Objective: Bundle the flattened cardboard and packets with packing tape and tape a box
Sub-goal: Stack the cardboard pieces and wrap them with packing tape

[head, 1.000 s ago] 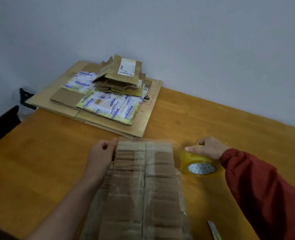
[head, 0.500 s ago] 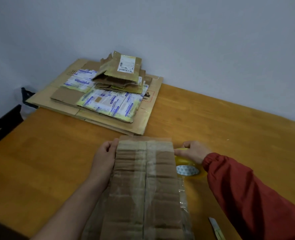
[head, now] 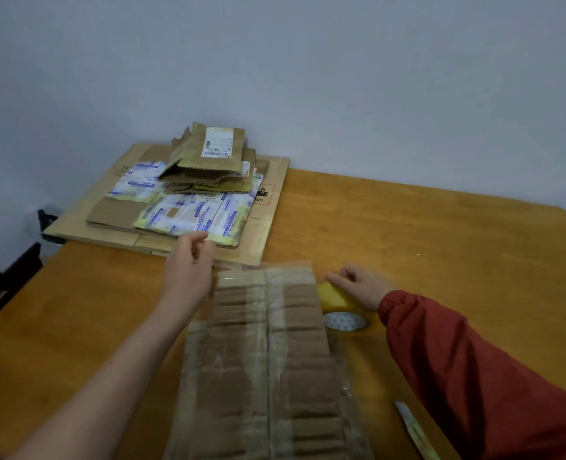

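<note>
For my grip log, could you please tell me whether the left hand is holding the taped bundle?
No, the left hand reaches toward the pile of packets, fingers loosely curled round nothing, beside the bundle.

A plain, pale grey wall [head: 341, 78] faces you, evenly and softly lit. Below it lies your orange-brown wooden worktop [head: 424, 244], its far edge against the wall. Dark furniture [head: 6, 277] stands just off its left edge.
</note>
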